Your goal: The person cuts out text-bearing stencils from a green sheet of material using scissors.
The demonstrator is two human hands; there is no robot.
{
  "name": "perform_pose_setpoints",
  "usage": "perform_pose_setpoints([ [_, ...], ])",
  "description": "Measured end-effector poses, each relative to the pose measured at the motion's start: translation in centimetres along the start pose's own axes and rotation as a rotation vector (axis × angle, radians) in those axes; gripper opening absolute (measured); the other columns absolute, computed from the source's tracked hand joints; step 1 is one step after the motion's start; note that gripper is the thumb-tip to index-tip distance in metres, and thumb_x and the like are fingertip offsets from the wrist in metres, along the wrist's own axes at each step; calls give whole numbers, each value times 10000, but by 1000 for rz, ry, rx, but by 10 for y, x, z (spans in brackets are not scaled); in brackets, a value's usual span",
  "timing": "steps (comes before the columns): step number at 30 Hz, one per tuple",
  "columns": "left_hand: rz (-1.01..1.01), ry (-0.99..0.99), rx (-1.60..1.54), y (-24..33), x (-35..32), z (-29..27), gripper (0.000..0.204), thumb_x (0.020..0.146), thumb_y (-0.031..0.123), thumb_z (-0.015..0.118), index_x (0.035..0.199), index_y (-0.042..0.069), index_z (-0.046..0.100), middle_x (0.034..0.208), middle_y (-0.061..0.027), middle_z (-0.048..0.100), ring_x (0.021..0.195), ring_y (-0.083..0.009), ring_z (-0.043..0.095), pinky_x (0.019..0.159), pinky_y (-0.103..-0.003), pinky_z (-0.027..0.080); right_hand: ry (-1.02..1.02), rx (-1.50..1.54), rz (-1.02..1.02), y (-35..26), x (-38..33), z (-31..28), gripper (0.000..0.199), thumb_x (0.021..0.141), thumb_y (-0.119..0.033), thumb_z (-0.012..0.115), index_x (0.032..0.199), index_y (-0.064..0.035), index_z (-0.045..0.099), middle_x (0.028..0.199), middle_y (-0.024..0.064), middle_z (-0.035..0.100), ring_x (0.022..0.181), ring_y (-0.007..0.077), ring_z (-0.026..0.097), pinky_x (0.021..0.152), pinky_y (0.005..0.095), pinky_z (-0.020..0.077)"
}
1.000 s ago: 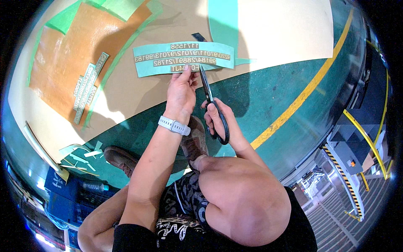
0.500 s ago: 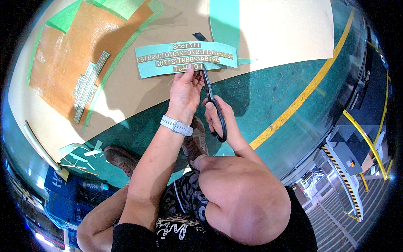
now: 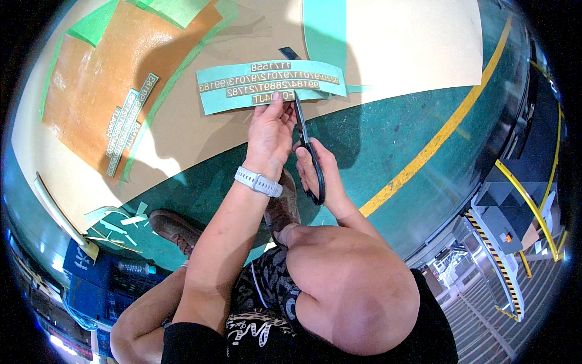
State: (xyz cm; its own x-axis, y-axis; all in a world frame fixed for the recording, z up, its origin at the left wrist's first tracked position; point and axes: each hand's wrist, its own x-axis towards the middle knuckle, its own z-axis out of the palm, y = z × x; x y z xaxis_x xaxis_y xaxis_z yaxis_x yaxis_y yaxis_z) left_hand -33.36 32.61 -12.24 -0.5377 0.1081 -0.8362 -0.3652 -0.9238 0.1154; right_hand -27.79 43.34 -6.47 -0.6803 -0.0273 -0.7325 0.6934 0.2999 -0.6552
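Note:
A light green strip (image 3: 212,100) with several rows of cut-out characters spans the space above the brown sheet. My left hand (image 3: 273,130) pinches its lower edge between thumb and fingers, a pale watch on that wrist. In my right hand (image 3: 319,167) is a pair of black-handled scissors (image 3: 301,124). One blade crosses the front of the strip's lower edge near my left fingertips. A dark tip shows past the strip's upper edge, so part of the scissors lies behind the strip. Fingers of my right hand are wrapped about the handle loops.
Brown sheeting (image 3: 200,133) covers the surface ahead, with an orange panel (image 3: 91,103) edged in green tape at left. Two narrow lettered strips (image 3: 130,124) lie on that panel. Green offcuts (image 3: 115,221) lie on the floor near a blue crate (image 3: 100,285). A yellow line (image 3: 424,155) crosses the floor.
The strip and my left hand have shifted very slightly right and down. My grip on the strip and on the scissors looks the same.

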Motion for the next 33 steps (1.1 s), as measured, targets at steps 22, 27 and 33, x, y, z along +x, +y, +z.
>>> perform_pose_setpoints([
  [22,27,40,22,4,0,4,170,908,182,565,1058,119,517,968,-25,601,874,-161,547,755,-312,441,25,14,-19,6,6,6,301,924,-356,525,904,-56,511,547,-54,394,431,31,367,382,196,297],
  [27,82,10,117,1,13,-10,145,912,221,555,1022,128,537,875,-1,600,758,-124,540,620,-271,430,-89,77,142,1,-10,-3,146,910,-204,551,961,-69,527,608,-43,455,501,42,388,433,213,306],
  [33,48,19,109,17,5,-4,202,954,213,469,1141,142,440,1060,-61,557,932,-213,560,788,-374,497,145,-96,-107,5,-18,-37,205,876,-167,598,1041,-77,518,636,-28,485,538,71,471,494,229,408],
])
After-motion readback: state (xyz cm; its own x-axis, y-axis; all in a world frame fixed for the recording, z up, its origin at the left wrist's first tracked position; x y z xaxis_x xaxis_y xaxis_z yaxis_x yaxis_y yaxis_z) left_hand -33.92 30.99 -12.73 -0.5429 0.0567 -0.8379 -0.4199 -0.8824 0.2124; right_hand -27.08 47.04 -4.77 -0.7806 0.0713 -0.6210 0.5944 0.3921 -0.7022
